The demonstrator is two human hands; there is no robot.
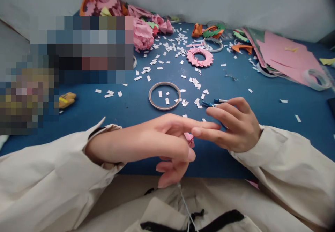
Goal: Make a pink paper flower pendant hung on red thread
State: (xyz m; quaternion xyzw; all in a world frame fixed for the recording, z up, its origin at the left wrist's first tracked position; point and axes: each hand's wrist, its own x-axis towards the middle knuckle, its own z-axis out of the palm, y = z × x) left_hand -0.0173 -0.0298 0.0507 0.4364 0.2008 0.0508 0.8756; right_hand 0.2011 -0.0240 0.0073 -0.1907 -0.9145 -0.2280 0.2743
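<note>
My left hand [157,141] is closed, thumb bent in, with a small pink folded paper piece [189,140] showing between its fingers; most of that piece is hidden. Its forefinger points right and reaches between the fingers of my right hand [232,127]. The right hand's fingers are apart and slightly bent, touching or nearly touching that fingertip, and I see nothing held in them. Just beyond the right hand lie pens [209,104]. A thin roll of tape [164,96] lies flat past the left hand.
White paper scraps [195,82] litter the blue table [125,110]. Farther back are a pink paper ring [200,57], another tape roll [213,45] and heaped paper shapes [142,33]. Pink sheets [288,57] and a wide tape roll [317,79] lie right. A blurred-out patch covers the left.
</note>
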